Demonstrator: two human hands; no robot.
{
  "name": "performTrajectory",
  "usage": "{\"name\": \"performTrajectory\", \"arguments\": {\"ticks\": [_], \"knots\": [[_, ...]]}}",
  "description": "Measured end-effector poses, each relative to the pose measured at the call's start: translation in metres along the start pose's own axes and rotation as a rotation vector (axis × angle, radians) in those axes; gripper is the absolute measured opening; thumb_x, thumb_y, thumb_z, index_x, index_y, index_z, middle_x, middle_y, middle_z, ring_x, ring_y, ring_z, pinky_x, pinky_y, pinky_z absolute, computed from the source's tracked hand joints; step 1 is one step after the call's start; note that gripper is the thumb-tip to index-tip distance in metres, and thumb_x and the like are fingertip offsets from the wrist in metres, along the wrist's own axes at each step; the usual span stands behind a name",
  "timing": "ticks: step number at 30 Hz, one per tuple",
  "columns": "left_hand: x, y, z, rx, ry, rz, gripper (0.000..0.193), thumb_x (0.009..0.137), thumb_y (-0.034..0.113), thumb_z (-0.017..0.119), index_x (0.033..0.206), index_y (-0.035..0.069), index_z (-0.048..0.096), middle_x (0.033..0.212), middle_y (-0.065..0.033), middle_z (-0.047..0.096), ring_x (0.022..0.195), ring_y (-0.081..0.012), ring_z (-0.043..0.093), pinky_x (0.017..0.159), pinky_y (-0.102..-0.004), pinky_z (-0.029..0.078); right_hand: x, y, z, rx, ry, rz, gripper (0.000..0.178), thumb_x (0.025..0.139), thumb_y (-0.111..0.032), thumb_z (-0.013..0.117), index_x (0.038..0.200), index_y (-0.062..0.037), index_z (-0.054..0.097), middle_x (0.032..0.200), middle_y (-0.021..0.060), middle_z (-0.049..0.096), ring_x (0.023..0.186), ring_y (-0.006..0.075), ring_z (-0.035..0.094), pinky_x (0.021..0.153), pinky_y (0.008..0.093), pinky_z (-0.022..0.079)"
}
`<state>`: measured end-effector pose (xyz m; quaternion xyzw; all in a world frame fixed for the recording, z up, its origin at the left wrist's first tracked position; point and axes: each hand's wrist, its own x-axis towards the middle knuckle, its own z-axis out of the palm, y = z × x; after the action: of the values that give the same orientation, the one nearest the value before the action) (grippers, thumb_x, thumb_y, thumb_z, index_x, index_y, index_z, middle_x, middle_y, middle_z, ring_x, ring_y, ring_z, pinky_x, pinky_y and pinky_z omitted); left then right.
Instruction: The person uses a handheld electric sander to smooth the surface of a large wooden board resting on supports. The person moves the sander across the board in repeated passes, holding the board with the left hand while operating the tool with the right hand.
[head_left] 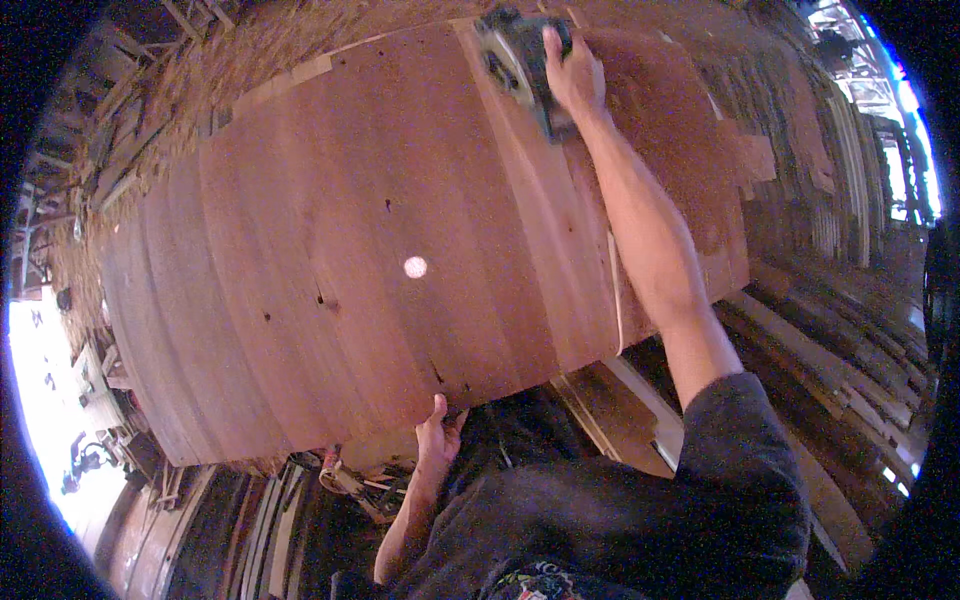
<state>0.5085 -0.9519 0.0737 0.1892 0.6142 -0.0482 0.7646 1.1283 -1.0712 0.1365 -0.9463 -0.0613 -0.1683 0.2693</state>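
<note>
A wide reddish-brown wooden panel point(330, 220) made of joined boards fills the middle of the view. At its far side, right of centre, my right hand point(577, 75) is closed on the handle of a dark green hand-held power tool point(520, 65). The tool rests on the panel and is blurred, so its exact kind is unclear. A paler strip point(530, 190) runs from beneath it toward the near edge. My left hand point(440, 435) grips that near edge, its thumb up against the wood and its other fingers partly hidden.
A thin pale cord-like line point(616, 290) lies across the panel's right part and over its near edge. Long planks point(810, 340) are stacked at the right, and more boards point(265, 530) stand at lower left. Shavings point(250, 60) cover the ground beyond the panel.
</note>
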Motion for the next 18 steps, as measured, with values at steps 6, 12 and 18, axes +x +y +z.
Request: {"name": "performTrajectory", "arguments": {"ticks": [6,12,18], "knots": [[0.003,0.002,-0.005,0.143,-0.049,-0.030,0.036,0.103,0.019,0.072,0.137,0.013,0.059,0.126,-0.0049,0.068,0.113,-0.0273,0.069,0.091,-0.0468,0.065,0.058,0.019,0.027,0.130,-0.015,-0.038,0.068,0.111,-0.053,0.039,0.146,0.0035,0.054,0.147,0.0332,0.056,0.139,0.0501,0.051,0.116,0.0544,0.041],[0.008,0.005,0.002,-0.051,-0.130,-0.057,0.036,0.103,0.018,0.072,0.137,0.014,0.059,0.128,-0.0041,0.068,0.115,-0.0235,0.068,0.093,-0.0440,0.064,-0.118,0.032,-0.091,0.192,-0.093,0.054,0.065,0.108,-0.056,0.049,0.131,0.0035,0.063,0.112,0.0348,0.072,0.105,0.0541,0.069,0.093,0.0596,0.055],[0.035,0.010,-0.014,-0.074,-0.310,-0.088,0.041,0.109,0.029,0.063,0.145,0.012,0.056,0.140,-0.0065,0.066,0.131,-0.0291,0.060,0.111,-0.0541,0.051,-0.388,0.073,-0.243,0.110,-0.079,0.289,0.047,0.111,-0.043,0.052,0.130,-0.0006,0.061,0.097,0.0102,0.070,0.084,0.0219,0.067,0.069,0.0363,0.055]]}}
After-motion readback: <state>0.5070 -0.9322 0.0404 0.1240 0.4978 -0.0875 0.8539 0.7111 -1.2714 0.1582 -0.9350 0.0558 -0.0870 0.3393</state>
